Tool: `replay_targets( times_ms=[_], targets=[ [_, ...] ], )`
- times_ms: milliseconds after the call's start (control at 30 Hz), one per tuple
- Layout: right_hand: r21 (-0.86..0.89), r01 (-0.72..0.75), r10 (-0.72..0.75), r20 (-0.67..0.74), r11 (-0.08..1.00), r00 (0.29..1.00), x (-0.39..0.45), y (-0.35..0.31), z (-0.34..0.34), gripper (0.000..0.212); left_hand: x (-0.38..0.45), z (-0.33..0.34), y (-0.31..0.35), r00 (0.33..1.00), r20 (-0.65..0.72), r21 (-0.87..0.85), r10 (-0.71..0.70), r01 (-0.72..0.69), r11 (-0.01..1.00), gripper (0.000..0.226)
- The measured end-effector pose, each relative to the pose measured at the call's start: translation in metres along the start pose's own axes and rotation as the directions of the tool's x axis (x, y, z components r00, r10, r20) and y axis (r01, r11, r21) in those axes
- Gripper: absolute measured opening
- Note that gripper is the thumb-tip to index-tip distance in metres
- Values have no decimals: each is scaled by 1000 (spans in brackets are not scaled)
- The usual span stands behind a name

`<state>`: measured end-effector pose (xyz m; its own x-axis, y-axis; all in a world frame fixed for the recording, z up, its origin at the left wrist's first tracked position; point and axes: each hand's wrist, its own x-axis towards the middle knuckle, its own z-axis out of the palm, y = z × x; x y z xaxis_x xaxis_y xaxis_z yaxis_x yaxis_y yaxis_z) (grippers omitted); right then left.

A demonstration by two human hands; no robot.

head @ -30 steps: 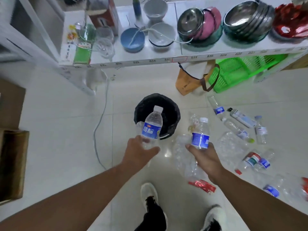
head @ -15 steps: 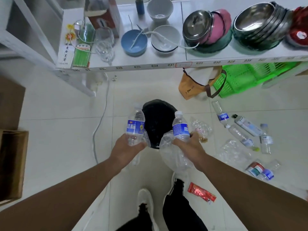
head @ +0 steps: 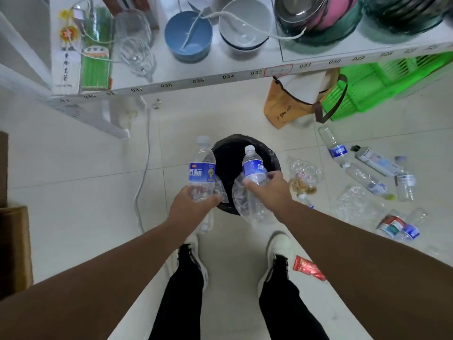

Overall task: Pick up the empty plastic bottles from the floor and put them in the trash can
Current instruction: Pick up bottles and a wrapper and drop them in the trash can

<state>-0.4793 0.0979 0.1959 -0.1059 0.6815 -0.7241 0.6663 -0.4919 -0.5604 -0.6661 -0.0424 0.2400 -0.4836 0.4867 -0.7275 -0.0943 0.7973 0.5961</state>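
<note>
My left hand (head: 190, 207) grips a clear blue-labelled bottle (head: 201, 169), held upright at the left rim of the black trash can (head: 228, 153); a second clear bottle hangs below that hand. My right hand (head: 268, 190) grips another blue-labelled bottle (head: 253, 166) over the can's opening, together with a crushed clear bottle (head: 247, 204) underneath. Several empty bottles (head: 367, 179) lie on the floor to the right, and a crumpled one (head: 302, 173) rests beside the can.
A white shelf (head: 220, 77) with bowls, glasses and steel basins stands just beyond the can. Under it sit an orange bag (head: 286, 104) and a green basket (head: 375, 84). A white cable (head: 144, 168) runs along the floor at left. A red wrapper (head: 310, 267) lies by my right shoe.
I have stepped closer to the can. Both hands, each still gripping its bottles, have moved forward until they are at the can's rim and opening.
</note>
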Motion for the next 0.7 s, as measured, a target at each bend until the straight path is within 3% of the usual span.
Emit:
replay_targets(
  times_ms=[100,233,333,533,633,700],
  targets=[
    [-17,-11,11,-47,1000,999,1,2,15,78,4,-16,-4,999,39,17,-17,17,1000,42],
    [-5,22,-23,-55,1000,998,-26,19,13,41,4,-32,0,993,113,56,-45,39,998,43],
    [-17,-53,52,-67,998,996,-42,45,2,18,8,-25,6,990,131,30,-55,51,998,46],
    [91,-242,252,-117,966,961,-62,102,-25,13,30,19,21,979,199,136,-49,21,990,67],
    [126,-276,288,-97,953,953,-69,124,-38,16,48,44,28,974,222,307,-32,-39,951,80],
    [121,-274,285,-80,954,955,-76,135,-46,15,58,56,31,987,149,455,-64,-11,890,82]
  ],
)
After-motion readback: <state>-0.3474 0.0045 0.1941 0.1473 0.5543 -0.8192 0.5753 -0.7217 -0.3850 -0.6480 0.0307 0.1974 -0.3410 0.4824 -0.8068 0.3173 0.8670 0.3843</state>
